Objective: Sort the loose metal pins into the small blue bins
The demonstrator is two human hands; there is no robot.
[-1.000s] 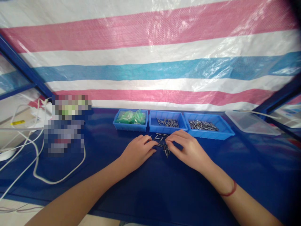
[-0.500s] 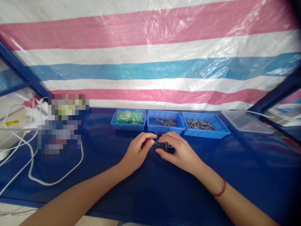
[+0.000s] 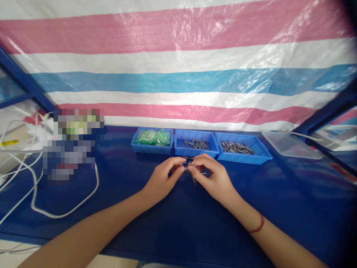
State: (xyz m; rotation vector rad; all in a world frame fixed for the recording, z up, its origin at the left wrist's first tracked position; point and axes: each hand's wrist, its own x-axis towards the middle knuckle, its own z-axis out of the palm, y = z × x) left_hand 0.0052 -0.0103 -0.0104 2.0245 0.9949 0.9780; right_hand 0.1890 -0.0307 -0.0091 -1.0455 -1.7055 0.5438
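My left hand (image 3: 166, 175) is closed in a pinch, with a slim silvery metal piece (image 3: 186, 168) at its fingertips. Opposite it, the thumb and fingers of my right hand (image 3: 214, 175) are also pinched at this piece, their tips nearly meeting the left ones. A small pile of similar screw- or nail-like metal pieces (image 3: 194, 181) lies on the blue table under the right fingers, partly covered. Just behind my hands stands a blue bin (image 3: 195, 150) with more thin metal pieces (image 3: 198, 144) in it.
Another blue bin (image 3: 245, 158) on the right holds metal pieces; a third bin (image 3: 152, 149) holds green-tinted plastic bags (image 3: 152, 137). A clear plastic lid (image 3: 290, 145) lies at the right. White cables (image 3: 65, 216) loop across the left, beside blurred items. A striped sheet (image 3: 178, 82) hangs behind.
My right hand has closed from a loose, open curl into a pinch and come up to the left fingertips. The left hand stays almost in place. More of the pile shows below the right fingers.
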